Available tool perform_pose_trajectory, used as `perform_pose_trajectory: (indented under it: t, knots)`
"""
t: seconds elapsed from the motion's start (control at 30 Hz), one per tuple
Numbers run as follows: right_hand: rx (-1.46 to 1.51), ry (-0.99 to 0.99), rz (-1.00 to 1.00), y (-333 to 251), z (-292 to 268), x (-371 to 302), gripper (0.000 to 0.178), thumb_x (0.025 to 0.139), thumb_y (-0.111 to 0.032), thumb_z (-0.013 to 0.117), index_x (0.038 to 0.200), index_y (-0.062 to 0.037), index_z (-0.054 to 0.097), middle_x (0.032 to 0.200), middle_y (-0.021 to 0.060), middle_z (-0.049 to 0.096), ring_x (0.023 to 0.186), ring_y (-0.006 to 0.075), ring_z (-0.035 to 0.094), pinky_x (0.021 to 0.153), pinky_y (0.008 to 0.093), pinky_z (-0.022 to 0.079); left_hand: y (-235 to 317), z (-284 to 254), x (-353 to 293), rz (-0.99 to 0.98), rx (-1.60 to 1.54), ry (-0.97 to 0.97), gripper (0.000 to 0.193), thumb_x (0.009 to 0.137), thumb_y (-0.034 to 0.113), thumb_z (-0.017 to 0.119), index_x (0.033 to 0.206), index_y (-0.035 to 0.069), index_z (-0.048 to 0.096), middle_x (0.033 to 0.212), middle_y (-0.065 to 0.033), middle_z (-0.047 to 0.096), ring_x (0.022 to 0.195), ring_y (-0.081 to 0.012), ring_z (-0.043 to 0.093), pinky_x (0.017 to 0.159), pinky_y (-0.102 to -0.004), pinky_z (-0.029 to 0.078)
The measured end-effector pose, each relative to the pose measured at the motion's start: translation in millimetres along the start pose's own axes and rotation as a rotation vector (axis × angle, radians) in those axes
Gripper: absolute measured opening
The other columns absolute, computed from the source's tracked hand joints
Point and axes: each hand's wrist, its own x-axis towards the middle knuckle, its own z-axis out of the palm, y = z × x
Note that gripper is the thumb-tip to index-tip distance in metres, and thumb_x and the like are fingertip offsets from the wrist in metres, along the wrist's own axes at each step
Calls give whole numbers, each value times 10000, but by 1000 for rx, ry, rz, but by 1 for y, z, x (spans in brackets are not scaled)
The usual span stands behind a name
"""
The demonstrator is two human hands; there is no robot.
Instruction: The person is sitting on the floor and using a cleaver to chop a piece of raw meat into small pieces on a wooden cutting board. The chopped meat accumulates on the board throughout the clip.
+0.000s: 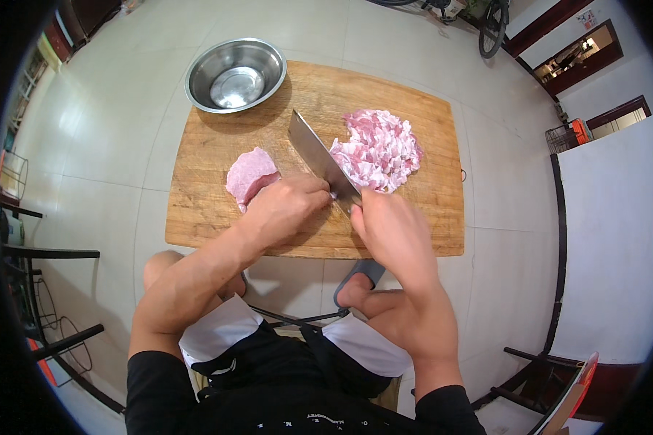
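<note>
On the middle of the wooden board (203, 210), a cleaver (319, 156) is held at a slant by the right hand (395, 225), which is closed around its handle. Just left of the blade, the left hand (294, 206) is kept with curled fingers; a small pale scrap (334, 195) is seen at its fingertips, but what is pressed beneath cannot be told. Here the greatest danger is found: a fingertip could be cut, if it were stretched forward or if the wet meat slipped. To the right of the blade, the heap of sliced meat (381, 152) is lying very near, so slices could be dragged by the steel. To the left, the uncut piece of meat (252, 174) is placed beside the left wrist, by which it could be pushed. Farther, at the upper left corner, the metal bowl (203, 80) seems to overhang the board, and by a knock it could be tipped.
</note>
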Motion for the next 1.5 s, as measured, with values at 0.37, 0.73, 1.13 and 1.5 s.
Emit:
perform_pose_trajectory:
  t: [0.37,0.73,1.13,1.5]
  knots:
    - [845,-326,351,89,12,45,240,1066,-221,713,1000,9,695,700,31,652,498,133,606,493,356,522,17,5,-1,10,90,40,246,945,105,718,1176,32,757,1174,-114,734,1099,-322,740,921,-420,626]
    - [510,-67,435,70,-34,-6,292,1046,-268,718,961,11,693,698,144,659,522,288,642,570,453,524,6,6,-7,-70,151,88,254,943,94,725,1187,29,753,1217,-111,738,1118,-326,735,965,-424,619]
    - [113,5,132,17,-21,-49,254,1031,-255,735,919,-30,699,787,222,722,766,483,713,679,577,539,5,8,-5,-25,157,111,240,910,93,665,1133,26,725,1120,-105,690,1055,-306,719,895,-415,619]
    - [84,-119,51,4,-8,-18,264,1094,-217,593,1004,8,698,887,283,764,854,522,749,792,621,592,7,5,-6,-88,106,17,209,939,81,707,1127,5,755,1204,-138,739,1116,-344,741,949,-434,618]
